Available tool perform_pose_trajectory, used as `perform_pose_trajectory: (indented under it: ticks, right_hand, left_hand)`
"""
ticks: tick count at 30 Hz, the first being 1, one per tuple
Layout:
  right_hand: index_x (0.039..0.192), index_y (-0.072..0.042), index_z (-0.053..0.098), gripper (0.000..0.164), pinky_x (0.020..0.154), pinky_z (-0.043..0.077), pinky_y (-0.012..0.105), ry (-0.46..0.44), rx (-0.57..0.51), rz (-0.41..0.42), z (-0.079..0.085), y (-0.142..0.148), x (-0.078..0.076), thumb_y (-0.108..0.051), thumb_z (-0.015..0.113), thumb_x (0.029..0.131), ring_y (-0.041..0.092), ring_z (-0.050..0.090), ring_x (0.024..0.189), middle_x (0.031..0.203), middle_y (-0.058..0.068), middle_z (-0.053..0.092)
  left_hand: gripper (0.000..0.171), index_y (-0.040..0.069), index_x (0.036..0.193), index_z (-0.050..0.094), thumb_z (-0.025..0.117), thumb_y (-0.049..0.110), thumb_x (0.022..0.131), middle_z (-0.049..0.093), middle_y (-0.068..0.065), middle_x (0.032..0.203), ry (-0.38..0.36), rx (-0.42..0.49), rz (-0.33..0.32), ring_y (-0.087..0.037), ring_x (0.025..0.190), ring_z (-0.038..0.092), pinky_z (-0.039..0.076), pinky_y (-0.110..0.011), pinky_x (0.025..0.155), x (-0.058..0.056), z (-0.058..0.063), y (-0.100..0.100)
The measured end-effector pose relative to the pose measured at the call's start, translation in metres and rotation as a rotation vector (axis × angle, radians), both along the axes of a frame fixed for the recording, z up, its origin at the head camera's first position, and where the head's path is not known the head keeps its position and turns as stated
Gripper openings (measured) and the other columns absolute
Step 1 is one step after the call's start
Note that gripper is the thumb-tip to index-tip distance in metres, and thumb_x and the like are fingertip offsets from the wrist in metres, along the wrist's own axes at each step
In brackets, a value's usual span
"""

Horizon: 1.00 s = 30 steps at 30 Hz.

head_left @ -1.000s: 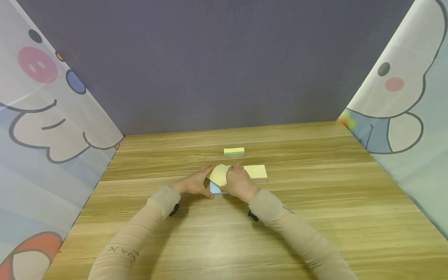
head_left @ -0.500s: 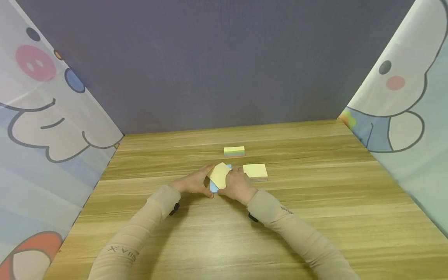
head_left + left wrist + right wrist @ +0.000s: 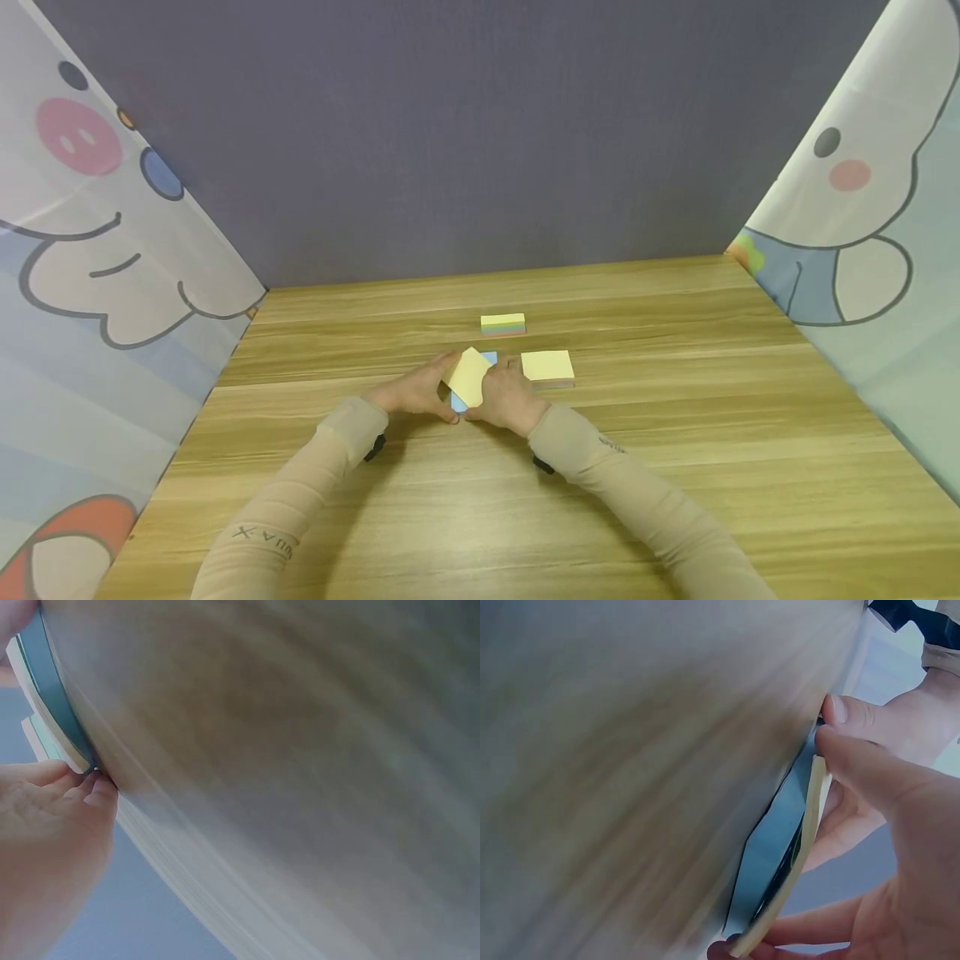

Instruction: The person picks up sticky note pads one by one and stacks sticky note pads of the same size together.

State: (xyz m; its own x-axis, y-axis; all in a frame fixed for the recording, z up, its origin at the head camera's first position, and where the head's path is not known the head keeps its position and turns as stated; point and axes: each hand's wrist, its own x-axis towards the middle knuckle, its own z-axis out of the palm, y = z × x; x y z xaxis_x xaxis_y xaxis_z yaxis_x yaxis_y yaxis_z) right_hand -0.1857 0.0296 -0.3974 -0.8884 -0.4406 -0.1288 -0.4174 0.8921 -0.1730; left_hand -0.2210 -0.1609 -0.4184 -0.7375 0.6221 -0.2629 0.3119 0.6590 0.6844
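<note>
A yellow sticky-note pad [image 3: 470, 377] lies turned like a diamond over a blue sticky-note pad [image 3: 458, 403], whose corners show beneath it. My left hand [image 3: 412, 392] holds the blue pad from the left, thumb at its near corner and fingers at the far side. From the right, my right hand [image 3: 513, 397] grips the yellow pad between thumb and fingertips. In the right wrist view the yellow pad [image 3: 802, 855] bows slightly, with a dark gap between it and the blue pad [image 3: 776, 825]. Part of both pads is hidden under the right hand.
A pale yellow-topped sticky-note stack [image 3: 547, 367] sits just right of the right hand. Farther back lies a narrow stack of multicoloured sticky notes [image 3: 503, 325]. The wooden table [image 3: 675, 400] meets a dark grey panel [image 3: 480, 142] behind and cartoon-print cloths at both sides.
My right hand has shifted slightly left, away from the right-hand stack, and the yellow pad has turned a little with it, covering more of the blue pad. My left hand has stayed in place.
</note>
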Motion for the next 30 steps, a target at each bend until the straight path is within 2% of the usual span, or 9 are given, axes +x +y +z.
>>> perform_pose_trajectory:
  ticks: [5,8,12,15,18,21,25,30]
  right_hand:
    - [0.112,0.016,0.054,0.088,0.088,0.049,0.043,-0.024,-0.028,0.008,0.001,0.003,-0.003,-0.06,0.066,0.068,0.045,0.042,0.118,0.128,0.033,0.043]
    - [0.116,0.015,0.051,0.093,0.089,0.049,0.04,-0.024,0.005,0.036,0.006,0.006,-0.006,-0.063,0.065,0.067,0.038,0.046,0.113,0.125,0.028,0.047]
    - [0.12,0.012,0.05,0.087,0.087,0.051,0.035,-0.027,0.015,0.109,0.016,0.014,-0.013,-0.057,0.068,0.069,0.029,0.052,0.102,0.118,0.022,0.052]
    - [0.12,0.01,0.051,0.078,0.09,0.049,0.036,-0.037,-0.032,0.192,0.025,0.022,-0.022,-0.046,0.073,0.07,0.03,0.053,0.107,0.124,0.022,0.05]
    - [0.116,0.008,0.055,0.067,0.096,0.045,0.04,-0.064,-0.063,0.255,0.034,0.031,-0.034,-0.037,0.076,0.071,0.034,0.047,0.119,0.135,0.022,0.042]
    - [0.122,0.004,0.052,0.067,0.1,0.04,0.042,-0.112,-0.057,0.272,0.04,0.039,-0.047,-0.033,0.076,0.072,0.034,0.04,0.126,0.141,0.02,0.036]
    - [0.138,-0.003,0.038,0.077,0.104,0.035,0.046,-0.161,-0.036,0.28,0.044,0.046,-0.061,-0.029,0.075,0.075,0.035,0.031,0.132,0.144,0.018,0.032]
    - [0.141,-0.005,0.033,0.086,0.106,0.029,0.051,-0.258,-0.066,0.315,0.045,0.048,-0.072,-0.022,0.079,0.07,0.036,0.025,0.135,0.147,0.016,0.027]
  left_hand:
    - [0.116,-0.002,0.145,0.002,0.08,0.03,0.066,-0.003,-0.022,0.152,0.014,-0.007,-0.002,-0.039,0.139,-0.001,0.011,-0.062,0.107,-0.001,0.001,0.0]
    - [0.115,-0.002,0.145,0.002,0.08,0.03,0.066,-0.004,-0.021,0.152,0.01,-0.014,0.0,-0.038,0.139,-0.002,0.01,-0.063,0.106,-0.001,0.001,0.001]
    - [0.114,0.0,0.145,0.002,0.079,0.03,0.067,-0.005,-0.02,0.152,-0.002,-0.021,0.007,-0.038,0.139,-0.001,0.011,-0.065,0.105,-0.001,0.001,0.001]
    - [0.113,0.003,0.146,0.003,0.079,0.03,0.067,-0.005,-0.019,0.152,-0.009,-0.019,0.014,-0.038,0.139,-0.001,0.012,-0.064,0.105,-0.001,0.0,0.001]
    - [0.112,0.003,0.146,0.004,0.079,0.029,0.067,-0.003,-0.018,0.153,-0.012,-0.006,0.019,-0.037,0.14,0.001,0.012,-0.064,0.106,-0.001,0.0,0.001]
    - [0.113,0.004,0.146,0.005,0.08,0.028,0.066,0.0,-0.017,0.153,-0.01,0.003,0.023,-0.036,0.14,0.005,0.013,-0.062,0.107,-0.002,0.0,0.002]
    - [0.113,0.005,0.147,0.007,0.082,0.028,0.065,0.005,-0.015,0.153,0.008,0.0,0.028,-0.034,0.139,0.01,0.016,-0.057,0.109,-0.002,-0.002,0.003]
    - [0.113,0.005,0.147,0.008,0.082,0.028,0.065,0.005,-0.016,0.153,0.008,-0.001,0.026,-0.035,0.139,0.01,0.016,-0.058,0.109,0.0,-0.002,0.003]
